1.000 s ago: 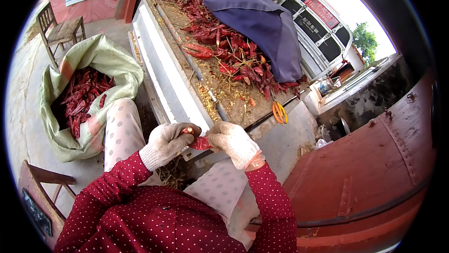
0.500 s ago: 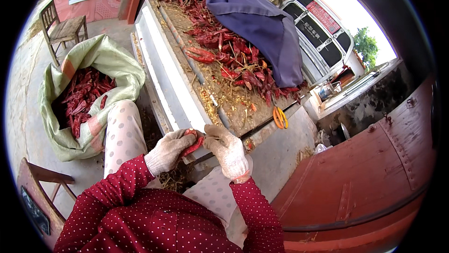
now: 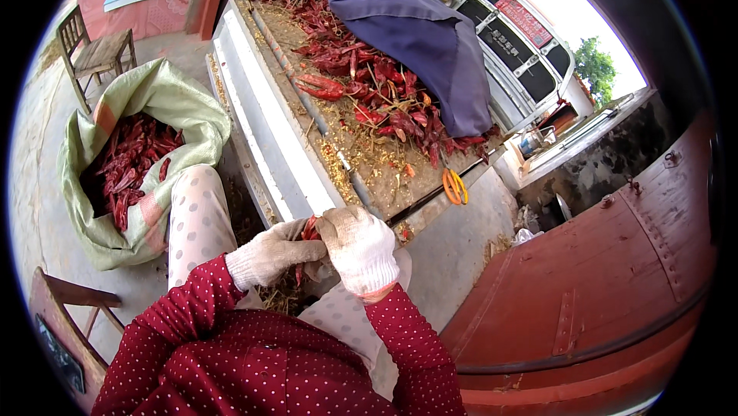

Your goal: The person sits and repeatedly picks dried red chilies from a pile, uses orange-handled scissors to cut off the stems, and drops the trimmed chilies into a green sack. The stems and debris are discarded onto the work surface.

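Observation:
Both my hands wear pale, soiled work gloves and meet above my lap, at the near end of the truck bed. My left hand (image 3: 270, 253) is closed on a dried red chili pepper (image 3: 310, 228), whose upper part shows between the gloves and whose lower end pokes out under the fingers. Right against it, my right hand (image 3: 360, 251) is closed with its fingertips at the same chili; its back hides most of the grip. Beyond my hands, a heap of dried chilies (image 3: 400, 122) lies on the truck bed (image 3: 307, 112), partly under a dark blue cloth (image 3: 419, 24).
On the left stands an open pale green woven sack (image 3: 207, 112) with dried chilies inside. Wooden chairs (image 3: 100, 54) are at the far left and near left. Yellow-orange rings (image 3: 454, 187) hang at the bed's edge. A red metal panel (image 3: 569, 285) rises on the right.
My right hand has turned and moved slightly left, over the chili and closer to my left hand. The chili now sits more upright between the gloves. The whole view has shifted slightly.

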Tool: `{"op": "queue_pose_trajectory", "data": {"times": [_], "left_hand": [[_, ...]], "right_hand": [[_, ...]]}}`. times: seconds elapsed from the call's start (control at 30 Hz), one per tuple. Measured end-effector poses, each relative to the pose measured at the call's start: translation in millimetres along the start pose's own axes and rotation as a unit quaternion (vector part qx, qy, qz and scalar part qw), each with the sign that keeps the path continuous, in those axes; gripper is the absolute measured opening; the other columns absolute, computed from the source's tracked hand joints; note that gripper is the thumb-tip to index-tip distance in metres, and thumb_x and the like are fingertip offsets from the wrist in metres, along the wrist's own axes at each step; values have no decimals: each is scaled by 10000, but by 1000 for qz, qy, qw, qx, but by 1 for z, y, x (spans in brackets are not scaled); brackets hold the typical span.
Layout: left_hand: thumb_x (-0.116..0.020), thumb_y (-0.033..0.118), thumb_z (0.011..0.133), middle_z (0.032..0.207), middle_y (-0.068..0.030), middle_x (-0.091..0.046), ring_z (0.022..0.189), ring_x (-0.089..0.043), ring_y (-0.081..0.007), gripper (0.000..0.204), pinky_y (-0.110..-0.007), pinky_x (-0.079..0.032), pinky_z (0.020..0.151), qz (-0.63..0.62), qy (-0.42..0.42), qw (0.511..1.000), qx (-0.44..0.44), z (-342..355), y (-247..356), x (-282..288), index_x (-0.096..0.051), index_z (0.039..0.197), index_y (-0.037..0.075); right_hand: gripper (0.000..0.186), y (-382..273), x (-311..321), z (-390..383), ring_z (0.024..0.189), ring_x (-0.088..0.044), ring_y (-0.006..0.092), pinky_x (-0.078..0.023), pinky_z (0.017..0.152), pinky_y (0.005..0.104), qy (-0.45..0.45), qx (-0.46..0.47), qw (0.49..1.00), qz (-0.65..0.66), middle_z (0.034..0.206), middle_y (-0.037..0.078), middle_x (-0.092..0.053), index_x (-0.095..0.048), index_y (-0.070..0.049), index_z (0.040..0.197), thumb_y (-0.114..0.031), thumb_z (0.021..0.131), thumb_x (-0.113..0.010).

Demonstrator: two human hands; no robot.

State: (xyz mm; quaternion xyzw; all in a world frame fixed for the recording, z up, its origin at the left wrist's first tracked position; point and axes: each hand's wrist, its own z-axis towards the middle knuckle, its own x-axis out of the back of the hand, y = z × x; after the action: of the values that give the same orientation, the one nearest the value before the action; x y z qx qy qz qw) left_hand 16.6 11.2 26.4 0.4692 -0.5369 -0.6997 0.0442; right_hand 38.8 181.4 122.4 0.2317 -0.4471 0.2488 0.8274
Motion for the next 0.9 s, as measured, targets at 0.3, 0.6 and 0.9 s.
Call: {"op": "queue_pose_trajectory", "data": {"times": [0.3,0.6,0.9], "left_hand": [[-592,164,1011,797,-21,-632,672,-582,-96,190,-258,-493,624,6,56,998,-32,-1,-5,2,-629,1095,-3],[-586,121,1007,788,3,-604,698,-543,-85,145,-256,-446,611,218,78,967,-104,0,-10,1,-646,983,-9],[-603,55,969,823,-6,-640,711,-569,-91,84,-260,-486,652,522,68,812,-253,3,-11,11,-655,981,-10]], "right_hand": [[125,-2,-13,-10,792,-681,301,-552,731,367,77,-146,949,268,940,93,-717,-726,-28,961,-73,852,-684],[124,-15,-30,-23,644,-578,121,-458,569,242,79,-379,717,579,819,17,-639,-659,-20,870,-89,948,-591],[154,-15,-30,-19,601,-509,65,-376,488,206,55,-542,372,752,786,-15,-564,-578,-75,829,-134,971,-573]]}}
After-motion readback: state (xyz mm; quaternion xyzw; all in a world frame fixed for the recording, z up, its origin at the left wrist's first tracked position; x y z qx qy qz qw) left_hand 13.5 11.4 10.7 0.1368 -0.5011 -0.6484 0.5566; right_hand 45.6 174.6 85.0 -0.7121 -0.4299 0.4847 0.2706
